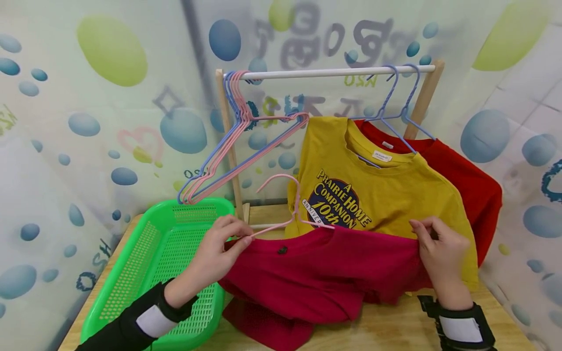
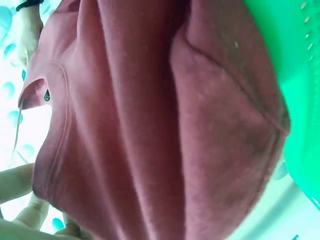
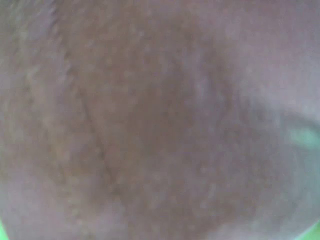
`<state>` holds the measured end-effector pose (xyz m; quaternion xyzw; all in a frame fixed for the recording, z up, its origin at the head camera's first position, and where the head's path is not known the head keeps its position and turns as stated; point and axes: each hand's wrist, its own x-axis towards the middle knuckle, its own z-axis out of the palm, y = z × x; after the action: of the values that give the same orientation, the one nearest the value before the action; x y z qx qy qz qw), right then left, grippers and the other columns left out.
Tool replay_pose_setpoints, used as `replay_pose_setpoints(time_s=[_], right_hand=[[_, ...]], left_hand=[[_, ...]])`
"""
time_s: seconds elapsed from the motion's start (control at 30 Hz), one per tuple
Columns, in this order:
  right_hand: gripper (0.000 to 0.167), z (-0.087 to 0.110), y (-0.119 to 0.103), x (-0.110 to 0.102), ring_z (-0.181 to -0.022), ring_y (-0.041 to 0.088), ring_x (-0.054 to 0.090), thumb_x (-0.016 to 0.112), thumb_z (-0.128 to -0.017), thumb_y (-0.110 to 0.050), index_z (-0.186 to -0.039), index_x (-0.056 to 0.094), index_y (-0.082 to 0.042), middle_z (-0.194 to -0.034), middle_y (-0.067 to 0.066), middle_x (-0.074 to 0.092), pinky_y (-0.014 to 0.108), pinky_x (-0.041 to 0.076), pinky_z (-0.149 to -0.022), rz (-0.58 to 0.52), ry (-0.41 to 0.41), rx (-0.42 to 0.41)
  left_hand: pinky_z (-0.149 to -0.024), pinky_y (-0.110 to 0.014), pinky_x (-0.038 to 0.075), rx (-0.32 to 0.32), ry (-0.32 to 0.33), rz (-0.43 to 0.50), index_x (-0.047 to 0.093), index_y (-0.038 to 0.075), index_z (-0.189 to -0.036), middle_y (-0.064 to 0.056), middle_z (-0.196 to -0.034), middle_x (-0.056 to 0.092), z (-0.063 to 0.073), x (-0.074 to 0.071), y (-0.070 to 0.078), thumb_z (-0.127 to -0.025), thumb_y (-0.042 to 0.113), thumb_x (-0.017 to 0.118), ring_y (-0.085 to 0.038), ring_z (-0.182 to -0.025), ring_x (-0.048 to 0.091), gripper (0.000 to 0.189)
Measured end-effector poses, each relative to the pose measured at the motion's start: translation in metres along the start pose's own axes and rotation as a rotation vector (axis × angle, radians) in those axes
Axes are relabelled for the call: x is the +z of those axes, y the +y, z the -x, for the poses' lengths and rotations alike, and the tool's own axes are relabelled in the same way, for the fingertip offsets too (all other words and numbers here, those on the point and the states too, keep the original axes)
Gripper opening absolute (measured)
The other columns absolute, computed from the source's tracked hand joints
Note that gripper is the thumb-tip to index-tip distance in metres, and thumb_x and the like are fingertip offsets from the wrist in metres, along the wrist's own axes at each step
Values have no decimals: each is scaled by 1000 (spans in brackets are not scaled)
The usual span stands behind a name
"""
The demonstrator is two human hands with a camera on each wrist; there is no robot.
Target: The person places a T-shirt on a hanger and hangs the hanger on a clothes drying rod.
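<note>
A dark pink shirt point(image 1: 303, 273) is stretched between the two hands, its lower part lying on the table. A pink hanger point(image 1: 297, 204) sits in its neckline, hook up, with its right arm passing inside the cloth. My left hand point(image 1: 221, 246) pinches the hanger's left arm along with the shirt's shoulder edge. At the other end, my right hand point(image 1: 443, 256) pinches the shirt's upper edge near the sleeve. In the left wrist view the shirt point(image 2: 135, 120) fills most of the picture, fingers at the lower left. Blurred cloth point(image 3: 160, 120) covers the right wrist view.
A green basket point(image 1: 118, 273) stands on the table point(image 1: 338, 331) at the left. Behind, a rack with a white rail point(image 1: 325, 73) carries several pink and blue hangers point(image 1: 219, 151) at left, plus a yellow shirt point(image 1: 395, 195) and a red shirt point(image 1: 480, 195) on blue hangers at right.
</note>
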<state>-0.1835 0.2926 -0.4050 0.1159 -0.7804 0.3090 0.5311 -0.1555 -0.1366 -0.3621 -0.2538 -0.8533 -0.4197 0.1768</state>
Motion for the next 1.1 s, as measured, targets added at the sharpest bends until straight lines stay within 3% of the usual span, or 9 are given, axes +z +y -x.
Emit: replay_pose_setpoints(time_s=[0.2,0.23,0.43,0.5,0.63,0.77,0.87,0.93,1.1], right_hand=[[61,-1,2,-9,-58,-22,32,66,-92,-49,-71,66,8,-62,24,61,1,24,-55,32,3,84],[61,-1,4,-9,-58,-23,32,67,-92,-49,-70,66,8,-59,16,61,0,25,-55,31,7,89],[71,3,12,-13,-54,-19,32,64,-87,-59,-63,61,8,-51,-2,48,-1,24,-56,27,31,77],[71,5,13,-16,-53,-17,30,65,-87,-59,-62,60,7,-50,5,46,0,23,-55,55,26,86],[53,10,18,-23,-53,-17,28,73,-90,-39,-65,61,6,-51,5,47,2,22,-53,127,-29,133],[35,13,21,-28,-51,-15,28,80,-87,-21,-66,62,0,-53,7,52,8,24,-47,183,-157,146],[34,15,22,-30,-48,-9,29,78,-89,-23,-66,62,-5,-52,5,51,15,25,-44,250,-266,137],[35,16,20,-32,-45,-2,30,75,-92,-27,-67,63,-5,-51,5,51,18,25,-43,293,-288,103],[43,9,-9,-33,-49,28,48,63,-100,-31,-80,68,6,-63,20,62,13,32,-52,271,-136,-1]], left_hand=[[-75,-25,51,-20,0,95,73,12,-90,-1,-96,62,2,-4,-2,-94,2,68,-11,-95,54,12],[-74,-25,52,-26,-2,113,73,12,-90,-1,-97,61,2,-4,-2,-94,2,68,-10,-95,55,12],[-70,-24,52,-73,-9,189,74,12,-92,-3,-99,60,1,-7,-1,-97,6,66,-9,-96,55,11],[-70,-23,53,-81,-8,200,74,12,-92,-3,-99,60,1,-8,0,-97,6,66,-9,-96,56,11],[-71,-24,53,-88,-11,191,74,14,-91,-1,-99,61,1,-10,3,-97,7,67,-9,-97,56,11],[-72,-26,50,-78,-26,160,74,16,-91,2,-99,62,0,-10,8,-96,7,68,-9,-97,56,12],[-71,-25,50,-80,-32,161,74,16,-91,3,-99,62,0,-10,10,-95,7,68,-9,-96,56,12],[-71,-25,50,-75,-28,157,74,16,-92,3,-98,62,-1,-9,11,-95,7,68,-9,-95,56,12],[-67,-24,48,-61,-22,143,74,15,-91,1,-97,62,-1,-8,13,-95,7,69,-8,-90,55,11]])
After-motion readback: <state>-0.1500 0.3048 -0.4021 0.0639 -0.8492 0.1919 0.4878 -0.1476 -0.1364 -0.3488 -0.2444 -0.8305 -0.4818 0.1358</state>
